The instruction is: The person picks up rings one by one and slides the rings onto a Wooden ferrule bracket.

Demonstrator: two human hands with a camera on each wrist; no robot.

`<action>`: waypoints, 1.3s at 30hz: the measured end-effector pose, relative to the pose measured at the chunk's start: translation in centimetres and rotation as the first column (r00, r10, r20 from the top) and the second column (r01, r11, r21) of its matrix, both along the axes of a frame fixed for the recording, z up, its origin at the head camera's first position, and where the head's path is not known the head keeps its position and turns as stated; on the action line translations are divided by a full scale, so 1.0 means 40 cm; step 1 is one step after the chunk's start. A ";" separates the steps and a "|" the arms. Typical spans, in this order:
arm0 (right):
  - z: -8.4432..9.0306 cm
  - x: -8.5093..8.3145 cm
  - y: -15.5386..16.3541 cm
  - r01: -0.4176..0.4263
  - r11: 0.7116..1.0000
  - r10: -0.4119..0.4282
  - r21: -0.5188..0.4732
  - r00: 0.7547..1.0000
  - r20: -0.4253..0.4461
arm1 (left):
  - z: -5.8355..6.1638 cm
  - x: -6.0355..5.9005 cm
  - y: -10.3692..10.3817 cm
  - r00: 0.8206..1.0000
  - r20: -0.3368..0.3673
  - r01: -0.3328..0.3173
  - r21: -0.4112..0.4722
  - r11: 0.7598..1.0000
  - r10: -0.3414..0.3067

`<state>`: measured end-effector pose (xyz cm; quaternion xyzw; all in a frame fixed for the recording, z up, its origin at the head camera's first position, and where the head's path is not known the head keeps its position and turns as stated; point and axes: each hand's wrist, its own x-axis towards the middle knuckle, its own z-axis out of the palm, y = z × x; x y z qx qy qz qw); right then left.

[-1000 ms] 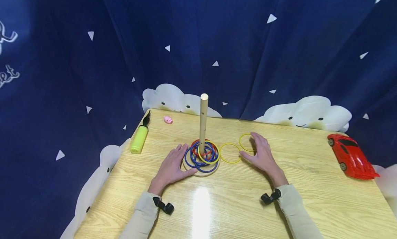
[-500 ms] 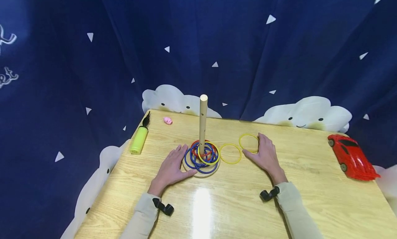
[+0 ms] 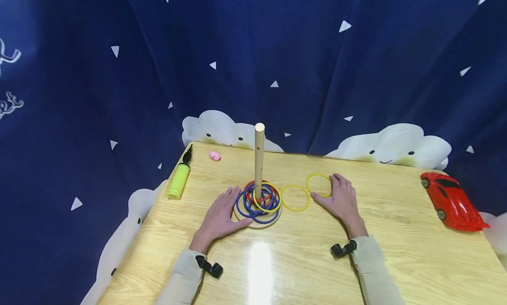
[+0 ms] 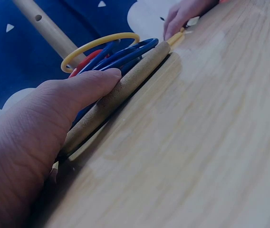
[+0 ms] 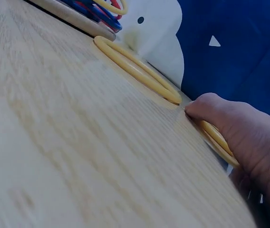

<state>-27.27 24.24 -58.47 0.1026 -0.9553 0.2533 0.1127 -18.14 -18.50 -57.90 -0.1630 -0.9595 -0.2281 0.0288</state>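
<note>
A wooden ring-toss stand has an upright peg [image 3: 259, 157] and a round base [image 3: 257, 226]. Several blue rings [image 3: 264, 220], red rings [image 3: 248, 185] and one yellow ring [image 3: 279, 200] lie loosely around the peg's foot. My left hand [image 3: 219, 214] rests against the base's left side, fingers extended; its thumb [image 4: 90, 85] lies at the near rim. To the right, another yellow ring [image 3: 295, 210] lies flat on the table. My right hand [image 3: 341, 200] is at a further yellow ring [image 3: 318, 174], thumb at its near edge and fingers along its right side, partly covering it.
The light wooden table [image 3: 305, 265] meets a blue curtain [image 3: 301, 54] at the back. A green pump [image 3: 179, 181] with a black nozzle lies on the far left near a small pink pig toy [image 3: 215, 156]. A red toy car [image 3: 451, 201] sits at the right edge.
My right hand has shifted slightly right, uncovering more of the far yellow ring. My left hand keeps its place at the base. The head view has tilted slightly.
</note>
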 end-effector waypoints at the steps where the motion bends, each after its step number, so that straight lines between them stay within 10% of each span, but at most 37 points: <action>1: -0.001 0.001 0.000 -0.001 1.000 0.001 -0.005 1.000 -0.001 | 0.000 0.001 -0.001 1.000 -0.004 0.001 0.002 1.000 -0.001; 24: 0.015 0.017 -0.001 0.028 0.998 -0.033 -0.056 0.995 -0.089 | 0.007 0.006 0.001 1.000 0.011 0.004 0.005 1.000 -0.004; 39: 0.160 0.038 -0.019 -0.063 0.992 0.043 -0.113 0.984 -0.172 | 0.005 0.004 0.001 1.000 -0.012 0.006 0.012 1.000 -0.006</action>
